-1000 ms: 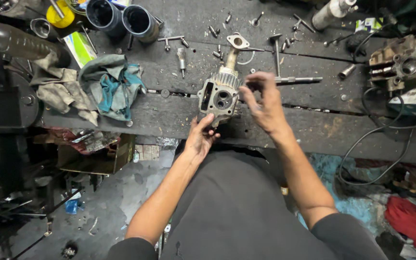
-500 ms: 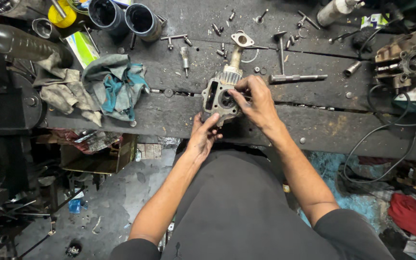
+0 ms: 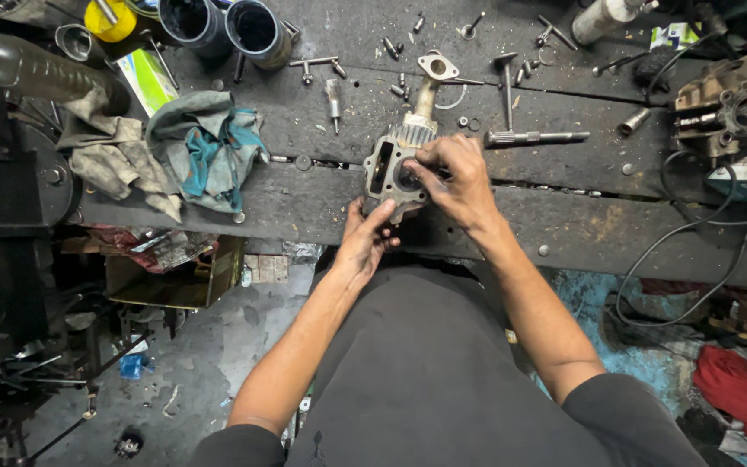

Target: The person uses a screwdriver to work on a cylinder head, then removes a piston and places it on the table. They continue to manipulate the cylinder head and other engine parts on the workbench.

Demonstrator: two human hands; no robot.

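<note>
Right hand (image 3: 456, 177) has come down onto the grey finned metal engine head (image 3: 398, 169).
Left hand (image 3: 365, 238) grips its lower edge on the dark, greasy wooden table (image 3: 564, 220); right fingers press its bore; a green-white carton (image 3: 147, 79) lies far left.

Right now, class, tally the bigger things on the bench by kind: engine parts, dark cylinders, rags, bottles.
Engine parts: 2
Dark cylinders: 2
Rags: 2
Bottles: 2
Total: 8
</note>
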